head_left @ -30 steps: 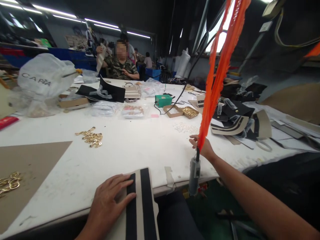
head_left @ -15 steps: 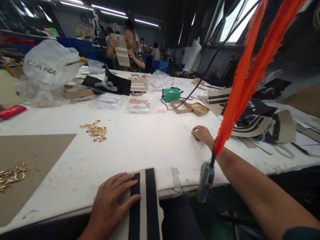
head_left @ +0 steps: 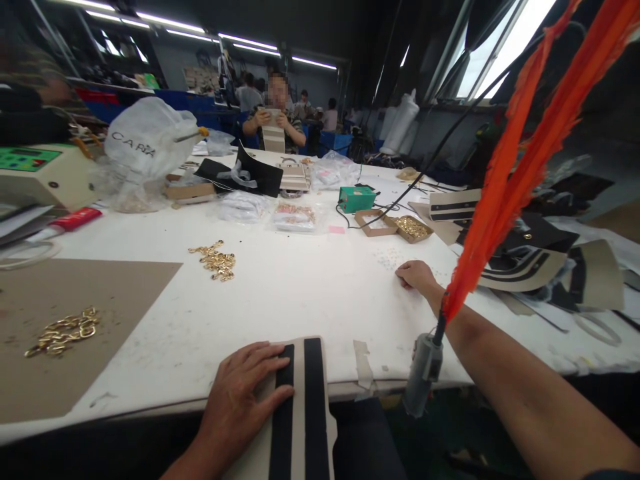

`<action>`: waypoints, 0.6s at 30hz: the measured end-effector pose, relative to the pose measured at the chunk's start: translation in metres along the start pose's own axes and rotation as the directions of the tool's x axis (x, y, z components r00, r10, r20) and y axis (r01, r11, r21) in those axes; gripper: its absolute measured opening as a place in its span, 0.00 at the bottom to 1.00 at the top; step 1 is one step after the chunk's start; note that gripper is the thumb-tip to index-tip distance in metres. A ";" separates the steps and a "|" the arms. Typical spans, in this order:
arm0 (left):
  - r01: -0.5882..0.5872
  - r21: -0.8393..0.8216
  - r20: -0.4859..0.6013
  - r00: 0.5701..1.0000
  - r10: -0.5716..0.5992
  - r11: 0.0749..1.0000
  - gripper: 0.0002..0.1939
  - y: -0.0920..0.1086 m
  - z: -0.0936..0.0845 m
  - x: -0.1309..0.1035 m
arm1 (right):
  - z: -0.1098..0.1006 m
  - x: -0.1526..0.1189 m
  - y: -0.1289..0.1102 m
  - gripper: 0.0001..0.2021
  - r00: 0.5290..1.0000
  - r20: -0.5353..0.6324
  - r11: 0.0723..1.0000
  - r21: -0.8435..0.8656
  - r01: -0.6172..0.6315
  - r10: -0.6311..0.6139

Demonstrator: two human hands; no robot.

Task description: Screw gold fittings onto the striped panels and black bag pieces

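My left hand lies flat, fingers stretched, on a beige panel with dark stripes at the table's front edge. Out on the white table, my right hand rests with its fingers drawn together, beside a scatter of tiny pale pieces. Whatever its fingertips hold, if anything, is too small to make out. Beyond that hand, a cardboard tray of small gold parts stands next to another cardboard box.
Gold chain pieces lie in a heap and on a brown board. An orange strip hangs with a grey cylindrical tool before my right forearm. Striped panels pile at right. A person sits opposite.
The view has swung to the left, showing more of a beige machine there. My right fingers have closed together more. My left hand stays on the panel. The person opposite has lowered their panel.
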State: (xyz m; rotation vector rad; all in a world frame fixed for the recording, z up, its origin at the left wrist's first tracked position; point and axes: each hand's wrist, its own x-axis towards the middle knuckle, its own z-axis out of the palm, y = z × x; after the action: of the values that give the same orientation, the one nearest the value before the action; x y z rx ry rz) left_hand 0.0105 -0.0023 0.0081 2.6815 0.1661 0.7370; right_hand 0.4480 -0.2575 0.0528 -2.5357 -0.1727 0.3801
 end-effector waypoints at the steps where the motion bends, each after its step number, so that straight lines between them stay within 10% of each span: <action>1: 0.001 -0.001 -0.002 1.000 -0.001 1.000 0.18 0.000 0.000 0.000 | 0.000 -0.005 0.002 0.13 1.000 0.006 1.000 -0.007 0.018 -0.018; 18: 0.083 -0.051 0.028 0.996 -0.081 0.995 0.19 0.000 0.002 -0.002 | -0.001 -0.057 0.002 0.11 0.927 0.057 0.825 -0.437 0.358 -0.371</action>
State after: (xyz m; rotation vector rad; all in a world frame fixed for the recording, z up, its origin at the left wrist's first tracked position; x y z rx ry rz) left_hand 0.0099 -0.0039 0.0056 2.6164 0.2452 0.6716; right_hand 0.3940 -0.2706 0.0656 -2.8583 -0.8058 0.1575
